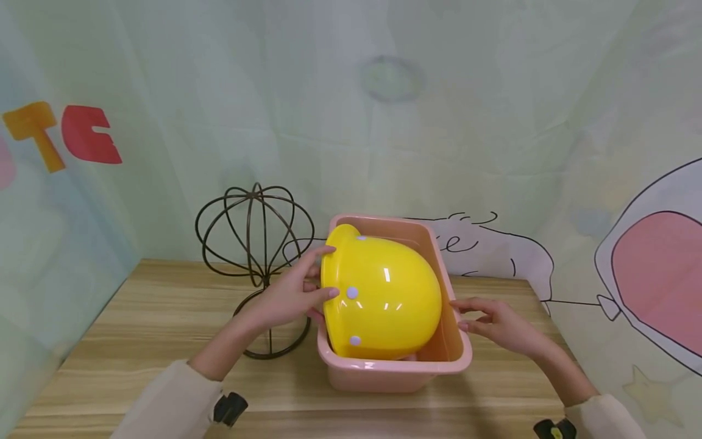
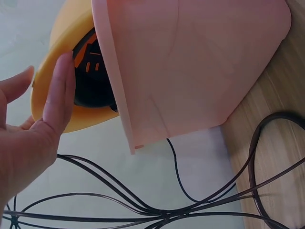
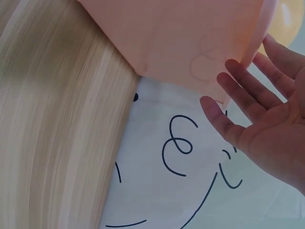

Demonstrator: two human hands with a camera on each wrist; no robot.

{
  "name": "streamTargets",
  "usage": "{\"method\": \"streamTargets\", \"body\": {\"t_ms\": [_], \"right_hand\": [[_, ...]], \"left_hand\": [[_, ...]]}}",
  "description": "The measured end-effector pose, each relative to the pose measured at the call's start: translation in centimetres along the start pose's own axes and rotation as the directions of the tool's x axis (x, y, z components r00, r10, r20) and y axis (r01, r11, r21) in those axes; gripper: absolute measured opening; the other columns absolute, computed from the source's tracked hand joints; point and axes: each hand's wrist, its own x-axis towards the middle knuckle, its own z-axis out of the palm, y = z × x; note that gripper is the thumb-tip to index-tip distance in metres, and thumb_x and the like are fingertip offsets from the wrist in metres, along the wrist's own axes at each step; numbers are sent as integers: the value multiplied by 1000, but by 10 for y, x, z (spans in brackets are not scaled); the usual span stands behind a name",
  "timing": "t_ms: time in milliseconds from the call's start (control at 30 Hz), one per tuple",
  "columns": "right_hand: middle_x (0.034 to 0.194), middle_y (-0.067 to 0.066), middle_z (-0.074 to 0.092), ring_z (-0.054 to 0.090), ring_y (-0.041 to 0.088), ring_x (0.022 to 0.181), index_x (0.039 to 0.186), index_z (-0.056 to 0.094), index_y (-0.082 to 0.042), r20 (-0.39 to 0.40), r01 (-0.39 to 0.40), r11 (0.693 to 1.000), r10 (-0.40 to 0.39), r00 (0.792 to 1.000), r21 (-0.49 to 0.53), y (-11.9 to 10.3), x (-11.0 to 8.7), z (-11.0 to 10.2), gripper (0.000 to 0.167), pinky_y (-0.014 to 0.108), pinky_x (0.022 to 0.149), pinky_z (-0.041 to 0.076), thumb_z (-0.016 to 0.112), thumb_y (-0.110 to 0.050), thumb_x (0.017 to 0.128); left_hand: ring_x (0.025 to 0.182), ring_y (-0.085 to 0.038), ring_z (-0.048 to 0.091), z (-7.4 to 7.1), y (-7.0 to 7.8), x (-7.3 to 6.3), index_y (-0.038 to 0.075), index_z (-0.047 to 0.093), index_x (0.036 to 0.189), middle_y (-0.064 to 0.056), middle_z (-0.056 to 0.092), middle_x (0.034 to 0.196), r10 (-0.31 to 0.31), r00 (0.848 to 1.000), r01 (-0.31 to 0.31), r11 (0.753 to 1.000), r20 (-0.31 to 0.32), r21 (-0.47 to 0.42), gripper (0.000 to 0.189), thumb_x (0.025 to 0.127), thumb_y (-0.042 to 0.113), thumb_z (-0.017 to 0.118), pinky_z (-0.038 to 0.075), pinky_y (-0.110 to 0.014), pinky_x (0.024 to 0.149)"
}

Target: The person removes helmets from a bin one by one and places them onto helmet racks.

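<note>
A shiny yellow hard hat (image 1: 389, 292) with pale dots lies on its side in a pink plastic bin (image 1: 395, 366), its opening facing left. At the brim my left hand (image 1: 290, 296) grips the hard hat, thumb outside and some fingers in the opening. The left wrist view shows the black inner harness (image 2: 93, 78) beside those fingers. My right hand (image 1: 501, 326) is at the bin's right rim. In the right wrist view its fingers (image 3: 248, 95) are extended and spread beside the bin's outer wall, fingertips close to the rim.
A dark wire stand (image 1: 265, 268) with a round cage top and ring base stands just left of the bin, behind my left forearm. The wooden table (image 1: 137, 341) meets a printed cloth backdrop (image 1: 274, 122) at its back and sides.
</note>
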Motion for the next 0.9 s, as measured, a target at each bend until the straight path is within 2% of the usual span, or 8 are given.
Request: {"method": "streamTargets", "body": {"t_ms": [267,500,733,900], "right_hand": [[119,13,58,52,32,106,125,56,-6,5,-22,1000,22,1000,3,-1,0,-1,41,30,77,54,62,-21,87],[118,14,57,52,33,106,125,55,-5,9,-19,1000,19,1000,11,-1,1,-2,41,29,76,54,62,-21,87],[117,14,58,53,32,105,124,56,-5,5,-28,1000,28,1000,3,-2,1,-1,41,28,75,54,63,-21,87],[117,14,58,53,32,104,124,56,-4,6,-30,1000,30,1000,1,-2,1,-1,41,28,75,54,63,-20,87]], "left_hand": [[80,-25,65,-4,1,8,20,23,138,-22,52,117,-31,999,31,999,-9,14,61,89,9,59,56,-41,60],[79,-25,65,-4,1,7,21,20,139,-23,52,117,-47,999,47,999,-20,14,67,88,6,60,56,-40,59],[77,-26,65,-2,3,7,25,13,143,-22,53,119,-83,994,82,996,-65,-20,77,87,4,61,56,-40,58],[74,-26,66,0,5,5,20,13,144,-23,54,118,-103,992,102,995,-69,-16,76,87,6,61,56,-38,59]]}}
